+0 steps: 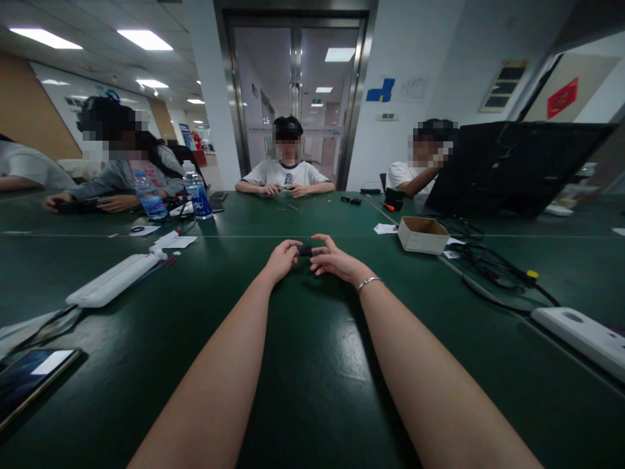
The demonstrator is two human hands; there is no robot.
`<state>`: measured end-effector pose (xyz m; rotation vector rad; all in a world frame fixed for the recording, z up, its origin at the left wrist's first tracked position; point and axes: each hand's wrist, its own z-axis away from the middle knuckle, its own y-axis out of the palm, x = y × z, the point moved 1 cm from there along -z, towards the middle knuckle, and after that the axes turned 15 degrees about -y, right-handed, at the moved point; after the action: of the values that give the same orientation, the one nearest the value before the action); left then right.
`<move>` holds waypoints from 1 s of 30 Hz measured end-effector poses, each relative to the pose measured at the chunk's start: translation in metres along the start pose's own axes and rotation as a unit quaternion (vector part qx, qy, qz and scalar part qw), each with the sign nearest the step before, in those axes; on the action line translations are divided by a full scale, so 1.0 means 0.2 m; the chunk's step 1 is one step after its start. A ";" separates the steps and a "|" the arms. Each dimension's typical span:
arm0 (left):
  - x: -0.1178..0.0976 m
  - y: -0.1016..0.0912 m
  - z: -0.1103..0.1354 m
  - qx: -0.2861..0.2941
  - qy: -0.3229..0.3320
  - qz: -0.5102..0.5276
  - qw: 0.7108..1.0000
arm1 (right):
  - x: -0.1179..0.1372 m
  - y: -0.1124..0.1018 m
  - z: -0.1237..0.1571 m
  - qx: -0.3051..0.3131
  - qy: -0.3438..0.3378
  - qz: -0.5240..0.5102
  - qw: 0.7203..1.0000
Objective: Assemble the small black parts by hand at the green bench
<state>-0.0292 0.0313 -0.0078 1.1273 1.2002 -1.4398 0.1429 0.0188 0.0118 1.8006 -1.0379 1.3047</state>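
Both my forearms stretch out over a dark green table [312, 365]. My left hand [282, 259] and my right hand [333, 260] meet in the middle and pinch a small black part [305, 250] between their fingertips. The fingers of both hands are curled round it. A thin bracelet [368, 281] sits on my right wrist. What the black part is I cannot make out.
A white power strip [113, 280] and a phone [30, 383] lie at the left, two water bottles [198, 194] behind. At the right are a cardboard box [422, 234], black cables [498, 272], another power strip [583, 337] and an open laptop [517, 166]. Three people sit across the table.
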 end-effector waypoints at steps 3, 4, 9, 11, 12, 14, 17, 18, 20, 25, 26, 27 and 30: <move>0.00 0.00 0.01 0.000 0.000 -0.014 1.000 | -0.01 0.00 -0.01 -0.018 0.022 0.024 0.999; -0.01 0.00 0.01 -0.001 -0.001 -0.018 1.000 | -0.02 0.00 -0.01 -0.025 0.026 0.043 0.998; -0.01 0.00 0.01 0.003 -0.001 -0.008 1.000 | -0.02 0.00 -0.01 -0.025 -0.002 0.021 0.999; -0.01 0.01 0.01 0.003 -0.002 -0.013 1.000 | -0.02 0.01 -0.01 -0.034 0.006 0.008 0.999; -0.01 0.01 0.01 0.001 -0.002 -0.020 1.000 | -0.02 0.01 -0.01 -0.039 0.014 0.015 0.999; -0.02 0.01 0.02 -0.002 -0.004 -0.033 0.999 | -0.02 0.01 -0.02 -0.051 0.024 0.051 0.997; -0.03 0.01 0.03 -0.005 -0.005 -0.038 0.999 | -0.02 0.02 -0.02 -0.052 0.021 0.075 0.996; -0.03 0.01 0.03 -0.005 -0.005 -0.037 0.999 | -0.02 0.02 -0.02 -0.047 0.015 0.063 0.997; -0.03 0.01 0.03 -0.005 -0.005 -0.036 0.999 | -0.01 0.02 -0.01 -0.036 0.008 0.029 0.999; -0.02 0.01 0.02 -0.003 0.006 -0.043 0.999 | 0.00 0.02 -0.01 -0.058 0.040 0.053 0.996; -0.01 0.01 0.02 -0.003 0.008 -0.043 0.999 | 0.00 0.03 -0.01 -0.058 0.038 0.061 0.996; -0.01 0.01 0.02 -0.003 0.008 -0.043 0.999 | 0.00 0.03 -0.01 -0.055 0.031 0.062 0.996; -0.01 0.01 0.02 0.000 0.008 -0.045 0.999 | 0.00 0.02 0.00 -0.045 0.008 0.028 0.999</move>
<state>-0.0281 0.0283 -0.0063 1.0976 1.2765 -1.5005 0.1381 0.0175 0.0121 1.7017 -1.1289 1.2828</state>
